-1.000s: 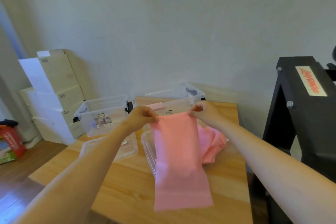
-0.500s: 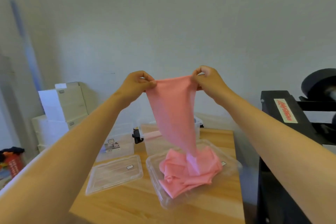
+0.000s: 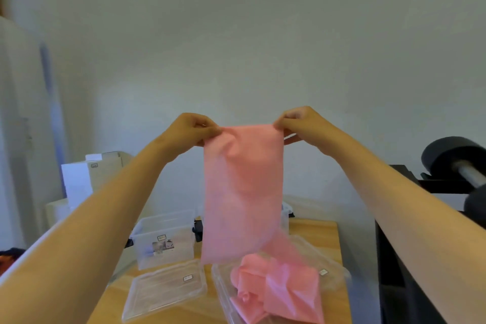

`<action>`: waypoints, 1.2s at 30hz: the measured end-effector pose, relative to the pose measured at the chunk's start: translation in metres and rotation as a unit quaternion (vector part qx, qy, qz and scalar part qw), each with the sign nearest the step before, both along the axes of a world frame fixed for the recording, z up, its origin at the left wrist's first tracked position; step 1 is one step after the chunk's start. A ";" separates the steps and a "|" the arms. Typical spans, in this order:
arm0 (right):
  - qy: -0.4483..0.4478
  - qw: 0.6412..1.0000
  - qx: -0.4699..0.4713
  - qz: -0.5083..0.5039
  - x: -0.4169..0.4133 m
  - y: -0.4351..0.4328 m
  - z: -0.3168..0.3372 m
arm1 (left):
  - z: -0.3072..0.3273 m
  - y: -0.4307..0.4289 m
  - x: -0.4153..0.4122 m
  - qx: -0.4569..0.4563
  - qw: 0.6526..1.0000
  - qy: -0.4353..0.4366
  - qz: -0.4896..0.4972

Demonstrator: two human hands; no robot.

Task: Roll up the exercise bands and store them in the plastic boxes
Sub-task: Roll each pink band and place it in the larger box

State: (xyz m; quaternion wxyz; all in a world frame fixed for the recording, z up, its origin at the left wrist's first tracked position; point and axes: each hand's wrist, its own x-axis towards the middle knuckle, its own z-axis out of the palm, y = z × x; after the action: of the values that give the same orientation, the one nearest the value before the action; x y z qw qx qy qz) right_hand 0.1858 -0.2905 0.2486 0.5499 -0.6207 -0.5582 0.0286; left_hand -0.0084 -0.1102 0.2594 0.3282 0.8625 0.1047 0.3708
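At the top corners of the band, fingers of the left hand and right hand are pinched on it. Below them its tail is trailed into a heap on a tray; if snagged there, a corner could be pulled free.

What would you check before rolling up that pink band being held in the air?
1. Left hand pinches one top corner of the pink band: ok.
2. Right hand pinches the other corner: ok.
3. Top edge spread flat between them: ok.
4. Lower part untangled: not ok, it ends in a crumpled heap on the clear tray.
5. Clear box open: ok, a lid lies on the table before it.
6. Heap holds other bands: cannot tell.
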 end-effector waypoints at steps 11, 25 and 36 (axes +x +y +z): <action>0.142 0.984 -0.031 0.101 0.014 0.013 -0.028 | -0.032 0.014 0.013 -0.122 0.986 0.053 -0.099; 0.108 0.992 -0.043 0.039 0.036 0.017 -0.048 | -0.049 0.018 0.024 -0.152 0.976 0.088 -0.129; 0.283 0.911 -0.169 0.246 0.079 0.056 -0.102 | -0.091 0.052 0.044 -0.283 0.905 0.228 -0.222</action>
State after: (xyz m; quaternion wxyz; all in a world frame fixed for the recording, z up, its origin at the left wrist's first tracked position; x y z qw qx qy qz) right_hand 0.2647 -0.2350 0.1466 0.5473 -0.5134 -0.5007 0.4314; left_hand 0.0356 -0.0580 0.1688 0.5994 0.7953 0.0827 0.0369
